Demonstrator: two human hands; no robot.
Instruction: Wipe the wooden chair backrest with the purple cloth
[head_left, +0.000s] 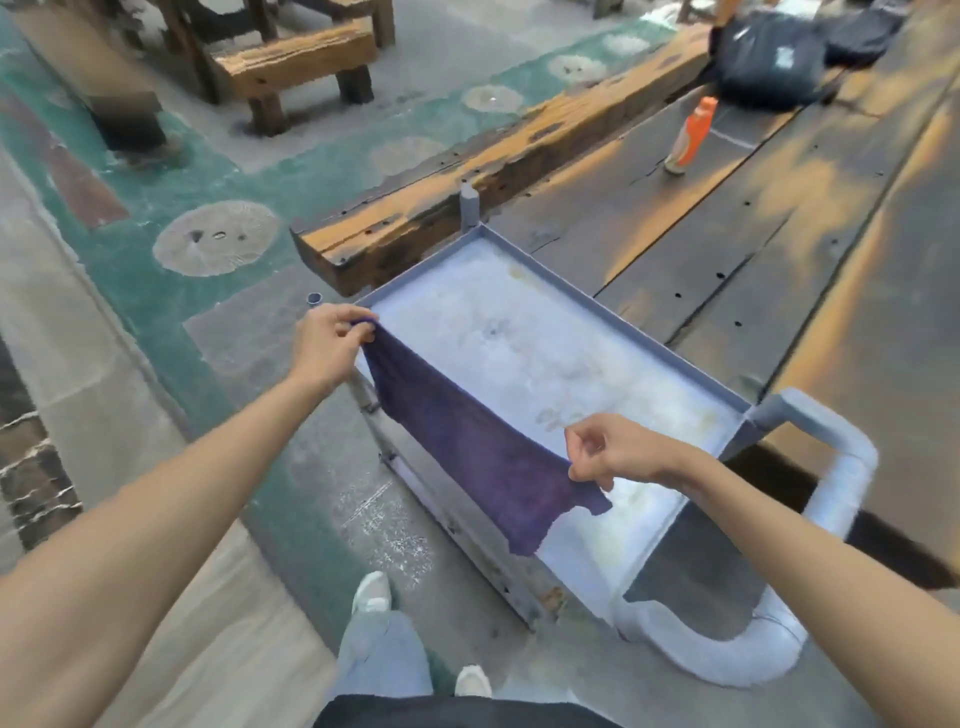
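Observation:
A purple cloth (467, 447) hangs stretched between both hands over the near edge of a grey cart tray (613, 312). My left hand (327, 348) pinches the cloth's upper left corner. My right hand (613, 454) pinches its right corner, and the loose lower edge droops below. No chair backrest is clearly in view; a wooden bench (296, 67) stands at the far upper left.
The cart's curved grey handle (836, 467) lies at the right. A long wooden table (779, 218) and a thick wooden beam (467, 176) run beyond the cart. An orange spray bottle (691, 137) and a dark bag (769, 57) sit on the table. My feet stand below on the green-and-grey floor.

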